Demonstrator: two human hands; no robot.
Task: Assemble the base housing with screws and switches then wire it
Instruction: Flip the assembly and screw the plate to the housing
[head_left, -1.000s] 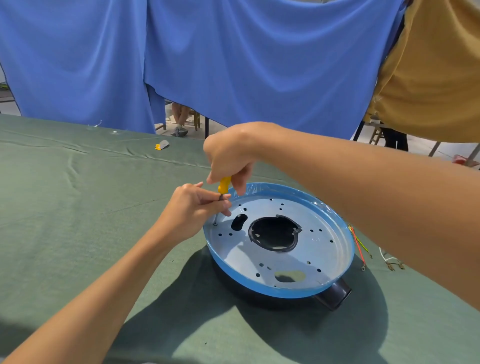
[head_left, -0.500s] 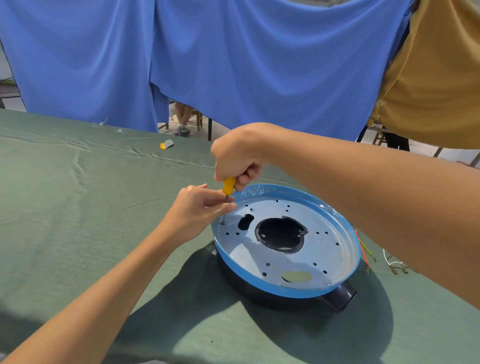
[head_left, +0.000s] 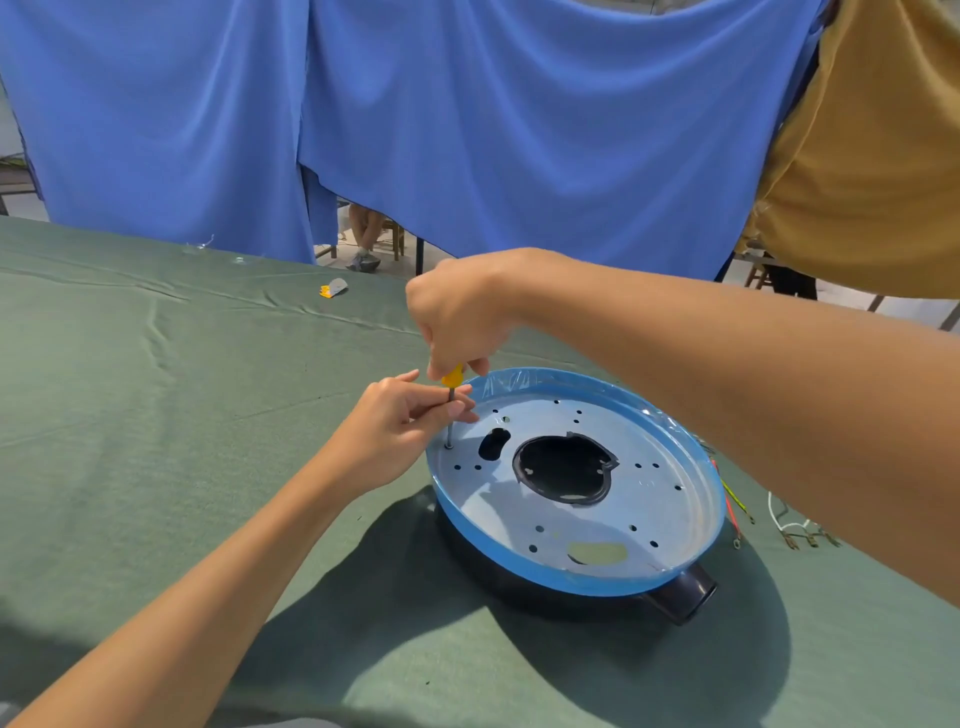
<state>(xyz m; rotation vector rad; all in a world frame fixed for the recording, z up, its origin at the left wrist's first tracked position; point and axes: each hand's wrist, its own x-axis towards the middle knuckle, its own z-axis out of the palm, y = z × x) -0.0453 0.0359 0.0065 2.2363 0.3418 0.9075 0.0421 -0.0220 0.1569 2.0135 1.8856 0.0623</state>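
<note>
The round base housing (head_left: 670, 499), blue-rimmed with a pale perforated plate and a black centre opening, sits on the green cloth. My right hand (head_left: 457, 317) grips the yellow handle of a screwdriver (head_left: 451, 395) from above. The screwdriver stands upright with its tip on a screw (head_left: 449, 445) at the plate's left edge. My left hand (head_left: 400, 431) pinches the metal shaft just below the handle, beside the housing's left rim. A black spout (head_left: 685, 597) sticks out at the housing's near right.
Loose wires (head_left: 737, 506) in red, yellow and white lie on the cloth right of the housing, partly behind my right forearm. A small yellow and grey piece (head_left: 332, 287) lies far back on the table. Blue and tan cloths hang behind.
The screwdriver stays on the same screw at the left edge. My right hand's fingers have shifted a little on the handle, and my left hand still steadies the shaft. The view has moved slightly.
</note>
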